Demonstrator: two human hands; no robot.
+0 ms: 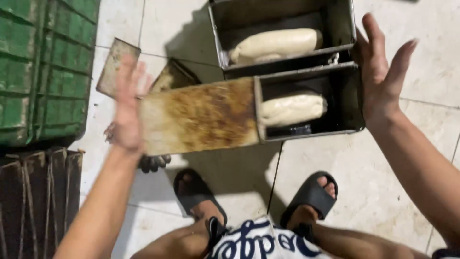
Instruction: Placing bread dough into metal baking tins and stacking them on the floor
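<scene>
hands (128, 108) (381, 72) flanking half-lidded loaf tin (306, 103)

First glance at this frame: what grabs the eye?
Two dark metal loaf tins on the tiled floor, each holding a pale dough log, the nearer one half covered by a rust-stained sliding lid. The left hand presses flat on the lid's end; the right hand is spread open beside the tin. A green crate sits far left.
</scene>
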